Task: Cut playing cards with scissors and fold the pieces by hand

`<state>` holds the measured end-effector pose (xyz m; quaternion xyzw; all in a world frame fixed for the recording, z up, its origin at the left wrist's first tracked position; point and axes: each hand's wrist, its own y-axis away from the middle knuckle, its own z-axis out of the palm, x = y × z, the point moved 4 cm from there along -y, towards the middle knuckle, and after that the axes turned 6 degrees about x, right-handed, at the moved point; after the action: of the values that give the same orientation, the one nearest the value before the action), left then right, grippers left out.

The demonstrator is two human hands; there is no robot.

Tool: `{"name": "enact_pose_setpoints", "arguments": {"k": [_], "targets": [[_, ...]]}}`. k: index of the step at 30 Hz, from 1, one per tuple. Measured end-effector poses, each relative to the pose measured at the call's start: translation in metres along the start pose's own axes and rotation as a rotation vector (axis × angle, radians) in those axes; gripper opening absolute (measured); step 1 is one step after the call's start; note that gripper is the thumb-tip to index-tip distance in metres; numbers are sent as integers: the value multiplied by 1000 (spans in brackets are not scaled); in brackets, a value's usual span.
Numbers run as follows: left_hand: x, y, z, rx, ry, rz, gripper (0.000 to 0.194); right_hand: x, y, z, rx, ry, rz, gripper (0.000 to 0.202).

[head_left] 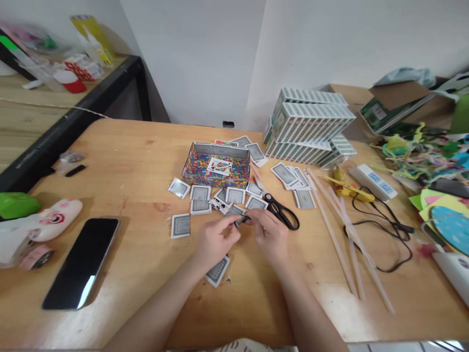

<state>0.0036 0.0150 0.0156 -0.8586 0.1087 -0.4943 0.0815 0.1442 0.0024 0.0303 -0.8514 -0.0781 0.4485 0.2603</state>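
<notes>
My left hand (217,239) and my right hand (270,233) meet low over the table. Both pinch a small dark-and-grey piece (241,221), whose kind I cannot make out because fingers cover part of it. Just beyond my right hand lie black-handled scissors (281,211), partly under cards. A playing card (219,272) lies face down below my left hand. Several more cards (181,226) are scattered ahead of my hands. Behind them stands an open box (216,182) covered in multicoloured beads or granules, with a face-up card (220,166) on its inside.
Stacked card boxes (311,122) stand at the back. Clear glue sticks (337,239), a yellow glue gun (351,188), its black cord and a power strip (373,182) lie to the right. A phone (82,264) and a white squeeze bottle (54,220) are at the left.
</notes>
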Motion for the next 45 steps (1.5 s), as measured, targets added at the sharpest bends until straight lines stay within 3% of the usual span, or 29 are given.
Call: {"name": "enact_pose_setpoints", "arguments": {"k": [4,10,24,34,38,45], "targets": [[0,-2,-1,-37,50,-5,34,3,-2,0,-7,-39,88,27],[-2,-3,2,-39,98,-43,19,4,0,4,-45,-35,67,26],[-2,-2,4,-175,41,58,33,9,0,0,1,-27,124,30],[0,-2,-2,-327,104,4,37,11,-2,-3,49,-71,170,23],[-1,-4,-2,-260,164,-20,32,16,-2,-1,38,-124,264,17],[-5,-11,-9,36,54,-16,12,15,6,17,-101,-368,478,13]]}}
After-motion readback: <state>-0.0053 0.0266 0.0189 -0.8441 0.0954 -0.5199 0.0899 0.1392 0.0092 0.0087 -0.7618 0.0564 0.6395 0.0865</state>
